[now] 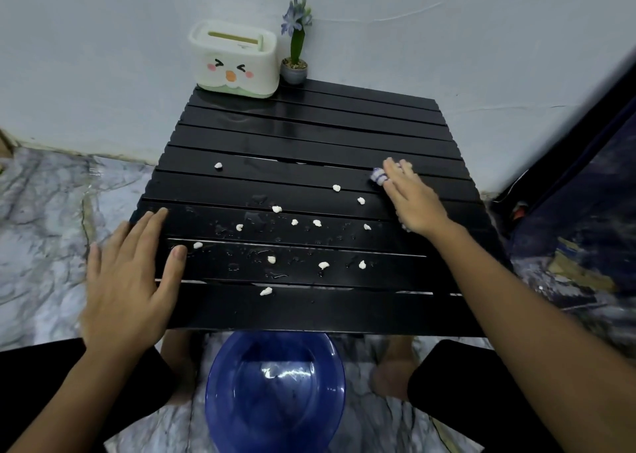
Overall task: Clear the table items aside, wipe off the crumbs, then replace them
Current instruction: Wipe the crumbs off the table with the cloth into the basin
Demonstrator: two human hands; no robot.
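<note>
Black slats pinned under a flat, empty left hand [132, 273] at the table [309, 136] edge while the right hand [411, 196] pressed a cloth [378, 176] flat, judged mid-wipe, needing sweeps driving crumbs [275, 209] nearward into the blue basin [275, 394], tissue box [234, 58] and flowerpot [293, 70] parked far-left, room ample.

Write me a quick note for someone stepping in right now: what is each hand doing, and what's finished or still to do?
Left hand: flat and open on the table's near left edge, holding nothing.
Right hand: pressing a small white-and-purple cloth onto the right side.
Tissue box and flower pot stand at the far left corner, out of the way.
Crumbs and water drops lie scattered across the near slats; wiping has hardly begun.
A blue basin sits on the floor below the near edge.
Left: wipe everything off, then put the items back.
</note>
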